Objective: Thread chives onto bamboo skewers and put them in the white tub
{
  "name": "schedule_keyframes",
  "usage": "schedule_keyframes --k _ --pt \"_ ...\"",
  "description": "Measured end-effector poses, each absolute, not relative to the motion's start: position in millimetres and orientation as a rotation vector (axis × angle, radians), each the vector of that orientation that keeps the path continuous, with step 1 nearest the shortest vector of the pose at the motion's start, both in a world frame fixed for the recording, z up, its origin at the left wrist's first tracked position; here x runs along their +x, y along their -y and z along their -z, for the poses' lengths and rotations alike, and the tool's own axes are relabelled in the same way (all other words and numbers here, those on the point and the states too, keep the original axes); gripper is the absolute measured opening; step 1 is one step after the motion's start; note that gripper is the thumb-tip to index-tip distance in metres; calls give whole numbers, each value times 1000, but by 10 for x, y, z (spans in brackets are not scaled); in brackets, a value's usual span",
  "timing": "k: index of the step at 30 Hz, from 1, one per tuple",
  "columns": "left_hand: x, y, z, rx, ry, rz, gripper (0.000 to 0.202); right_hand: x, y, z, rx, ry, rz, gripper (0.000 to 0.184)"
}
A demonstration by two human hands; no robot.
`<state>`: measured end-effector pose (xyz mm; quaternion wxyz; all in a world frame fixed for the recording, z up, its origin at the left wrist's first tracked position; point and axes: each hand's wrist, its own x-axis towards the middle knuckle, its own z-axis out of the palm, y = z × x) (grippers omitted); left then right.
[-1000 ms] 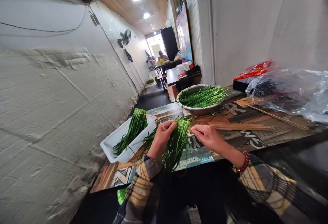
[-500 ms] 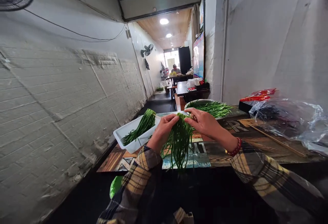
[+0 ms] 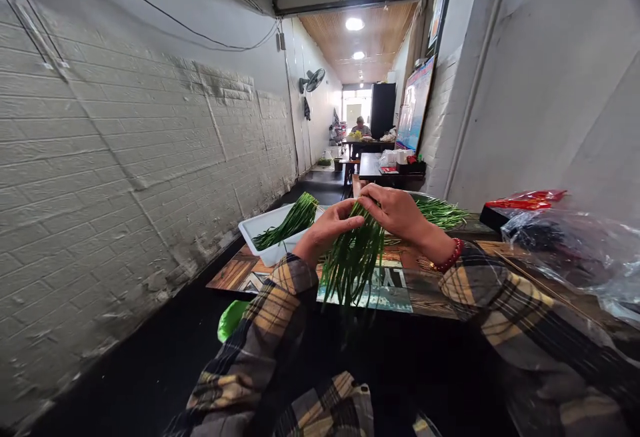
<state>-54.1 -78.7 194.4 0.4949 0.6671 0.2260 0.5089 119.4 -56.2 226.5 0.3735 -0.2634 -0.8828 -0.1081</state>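
A white tray [image 3: 260, 225] of chives sits on the table [image 3: 240, 275] at our left by the brick wall [image 3: 125, 177]. Our right hand [image 3: 397, 213] half hides a heap of chives [image 3: 443, 211], and a plastic bag [image 3: 570, 243] lies to the right. Both it and our left hand [image 3: 327, 227] pinch the chive bundle [image 3: 353, 263] above the table's near edge. The bundle hangs lengthwise, tips down toward us.

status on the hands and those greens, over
Hands: left hand and right hand both pinch top of chive bundle. Tips hang down over table. White tray of more chives to its left, nothing in the way.
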Motion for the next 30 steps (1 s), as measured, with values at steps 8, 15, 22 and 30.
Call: schedule_keyframes --k 8,15,22,30 --pt "-431 604 -1817 1467 -690 -997 43 1192 496 -2296 -615 2251 342 30" --pt "-491 682 -1383 1459 -724 -910 38 1359 254 -2381 -632 2130 292 30" --pt "-1123 735 -796 1573 -1051 -918 38 1936 -200 -2578 -944 1786 464 30" --pt "-1185 612 -1101 1882 -1495 -1301 62 1971 -164 -2677 -1165 1863 765 32"
